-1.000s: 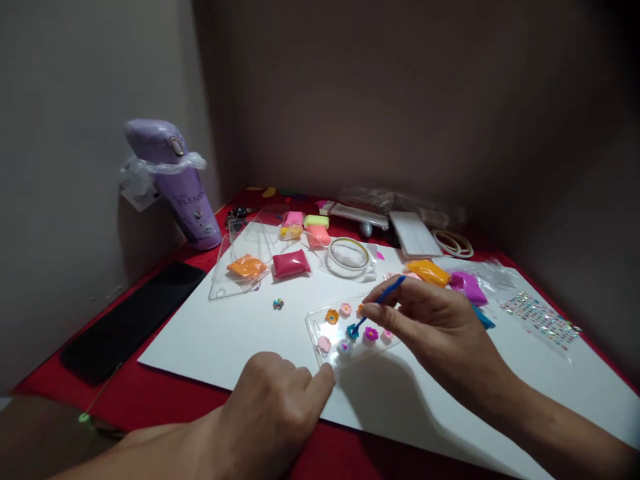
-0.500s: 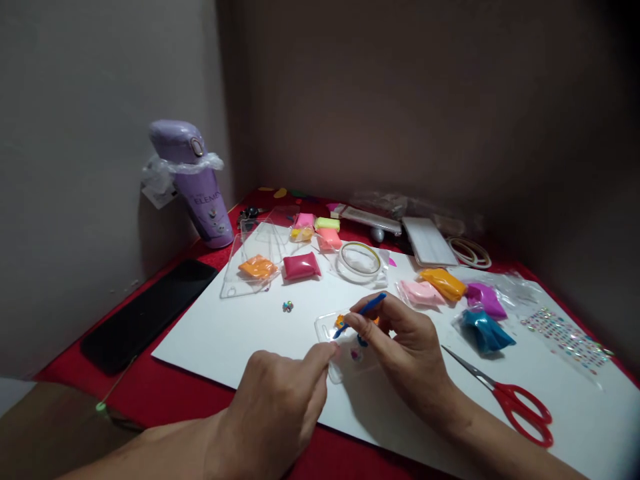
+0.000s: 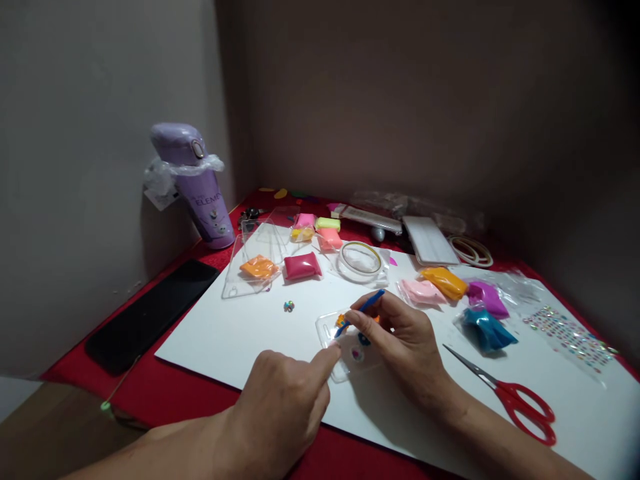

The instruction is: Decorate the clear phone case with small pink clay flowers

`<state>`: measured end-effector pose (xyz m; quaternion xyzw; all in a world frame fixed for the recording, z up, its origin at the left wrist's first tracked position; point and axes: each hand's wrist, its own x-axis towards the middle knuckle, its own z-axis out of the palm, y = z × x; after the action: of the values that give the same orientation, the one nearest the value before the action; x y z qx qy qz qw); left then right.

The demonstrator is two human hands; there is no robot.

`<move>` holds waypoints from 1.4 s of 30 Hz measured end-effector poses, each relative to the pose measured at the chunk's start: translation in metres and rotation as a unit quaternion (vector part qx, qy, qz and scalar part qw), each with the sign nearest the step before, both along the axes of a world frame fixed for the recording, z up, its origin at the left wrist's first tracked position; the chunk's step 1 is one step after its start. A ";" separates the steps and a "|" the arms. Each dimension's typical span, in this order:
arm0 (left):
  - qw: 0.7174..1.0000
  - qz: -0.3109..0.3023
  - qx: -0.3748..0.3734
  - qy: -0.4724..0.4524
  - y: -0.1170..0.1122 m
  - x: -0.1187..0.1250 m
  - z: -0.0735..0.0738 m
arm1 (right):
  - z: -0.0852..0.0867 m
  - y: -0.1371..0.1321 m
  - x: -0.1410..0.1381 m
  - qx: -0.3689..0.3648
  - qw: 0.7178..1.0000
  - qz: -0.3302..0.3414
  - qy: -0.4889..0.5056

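Note:
A clear phone case (image 3: 327, 325) lies on a white board, with orange and blue clay pieces and a small round pink-centred piece on it. My right hand (image 3: 400, 340) pinches a slim blue clay tool (image 3: 371, 301), its tip down beside the orange clay (image 3: 341, 321). My left hand (image 3: 285, 400) is closed, fingers curled, with the index finger reaching over the case's left edge close to the tool tip. Whether its hidden fingers hold anything does not show. My right hand covers the right part of the case. A small cluster of gems (image 3: 289, 306) lies left of the case.
Red-handled scissors (image 3: 520, 400) and a gem sticker sheet (image 3: 570, 337) lie right. Clay packets, including red (image 3: 303, 266) and teal (image 3: 487, 330), and a tape roll (image 3: 360, 259) are behind. A black phone (image 3: 150, 313) and a purple tumbler (image 3: 200, 193) stand left.
My left index finger has shifted slightly right and reaches further over the case. The blue tool stays in my right hand, tilted a little differently. The whole view has shifted very slightly.

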<state>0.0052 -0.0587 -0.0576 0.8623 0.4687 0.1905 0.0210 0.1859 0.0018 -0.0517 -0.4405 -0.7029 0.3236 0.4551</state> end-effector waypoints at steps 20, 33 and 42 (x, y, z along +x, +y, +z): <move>0.999 0.003 -0.008 0.049 0.002 0.001 -0.001 | -0.001 -0.003 0.002 -0.009 0.999 0.033 -0.025; 0.999 0.003 0.002 0.048 0.001 0.001 -0.002 | 0.002 -0.004 0.002 0.060 0.996 0.014 -0.059; 0.999 -0.004 0.011 0.047 0.002 0.001 -0.004 | 0.003 -0.006 0.002 0.084 0.994 0.031 -0.065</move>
<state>0.0058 -0.0566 -0.0612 0.8722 0.4639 0.1545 -0.0096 0.1876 -0.0039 -0.0490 -0.3991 -0.7690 0.2476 0.4336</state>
